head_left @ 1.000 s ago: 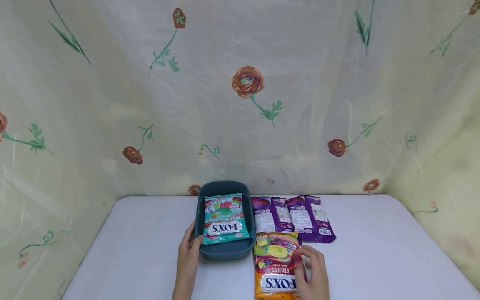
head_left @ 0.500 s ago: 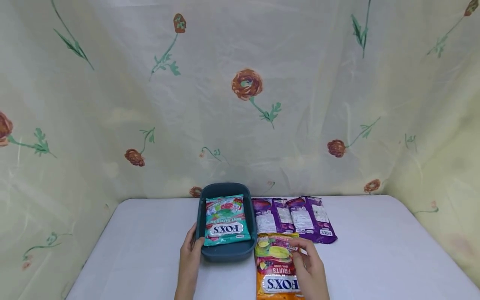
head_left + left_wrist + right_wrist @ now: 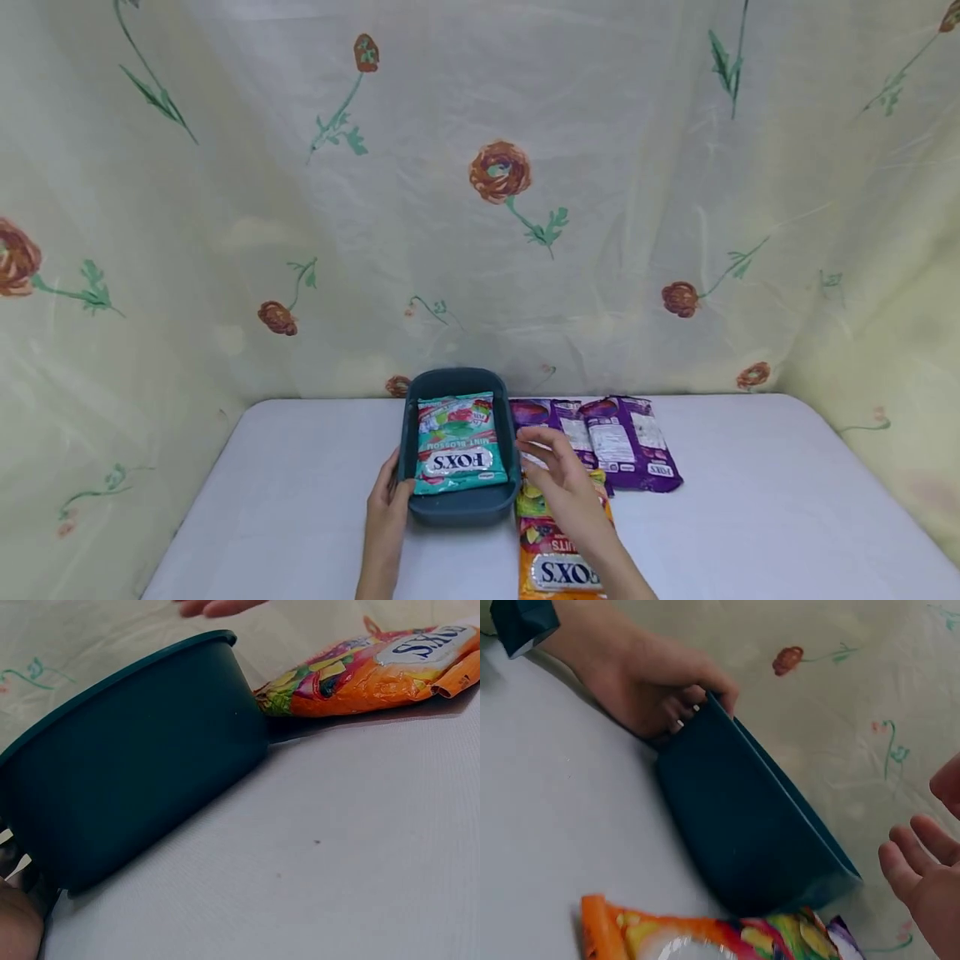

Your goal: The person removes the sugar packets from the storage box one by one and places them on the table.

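A dark blue plastic bin (image 3: 461, 516) stands on the table with a teal Fox's Mint Blossom candy bag (image 3: 459, 446) lying in it. My left hand (image 3: 385, 521) grips the bin's left side; in the right wrist view its thumb hooks over the rim and its fingers lie against the outer wall. In front and to the right lies an orange Fox's Fruits candy bag (image 3: 558, 573), partly covered by my right hand (image 3: 564, 492). That hand is raised over it near the bin's right rim, fingers loosely bent and holding nothing.
Two purple Fox's candy bags, one nearer the bin (image 3: 534, 412) and one further right (image 3: 628, 450), lie right of the bin, partly overlapping. The orange bag's top end meets them. A flowered curtain (image 3: 600, 317) hangs behind the white table (image 3: 750, 500).
My right hand has left the right edge of the orange bag and moved up and left toward the bin's right rim. The left hand keeps its hold on the bin.
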Demonstrator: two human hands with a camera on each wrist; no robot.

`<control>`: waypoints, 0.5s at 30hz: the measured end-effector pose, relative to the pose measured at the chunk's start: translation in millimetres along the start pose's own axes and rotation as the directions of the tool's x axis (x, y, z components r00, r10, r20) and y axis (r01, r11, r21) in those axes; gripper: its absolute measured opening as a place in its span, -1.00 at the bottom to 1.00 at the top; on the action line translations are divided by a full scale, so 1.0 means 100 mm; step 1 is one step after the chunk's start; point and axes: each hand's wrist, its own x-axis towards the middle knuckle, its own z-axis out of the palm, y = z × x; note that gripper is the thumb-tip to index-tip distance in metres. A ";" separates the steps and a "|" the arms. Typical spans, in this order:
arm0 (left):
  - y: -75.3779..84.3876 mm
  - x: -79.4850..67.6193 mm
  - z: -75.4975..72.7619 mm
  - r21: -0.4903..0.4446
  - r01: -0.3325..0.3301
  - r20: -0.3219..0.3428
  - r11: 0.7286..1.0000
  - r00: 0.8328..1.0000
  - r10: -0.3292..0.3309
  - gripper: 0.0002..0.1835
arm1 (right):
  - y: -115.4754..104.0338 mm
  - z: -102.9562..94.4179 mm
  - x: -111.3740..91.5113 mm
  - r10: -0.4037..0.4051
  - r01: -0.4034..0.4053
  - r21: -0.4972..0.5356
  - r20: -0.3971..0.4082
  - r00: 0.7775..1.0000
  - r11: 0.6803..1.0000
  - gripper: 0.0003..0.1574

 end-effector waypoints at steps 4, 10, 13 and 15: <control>-0.02 0.00 0.00 -0.006 0.010 0.003 1.000 1.000 -0.010 -0.40 | 0.00 0.14 0.12 -0.011 0.011 -0.005 0.039 0.999 1.000 -0.48; -0.01 0.02 0.01 -0.008 0.003 0.000 1.000 1.000 -0.003 -0.40 | 0.04 0.35 0.32 -0.003 0.014 -0.174 0.063 0.998 0.985 -0.41; 0.00 0.03 0.01 -0.009 0.003 -0.008 1.000 1.000 -0.004 -0.40 | 0.04 0.43 0.42 0.038 -0.020 -0.256 0.065 0.997 0.966 -0.36; 0.00 0.03 0.01 -0.014 -0.001 -0.013 1.000 1.000 0.001 -0.40 | 0.03 0.48 0.49 0.087 -0.068 -0.292 0.050 0.995 0.954 -0.33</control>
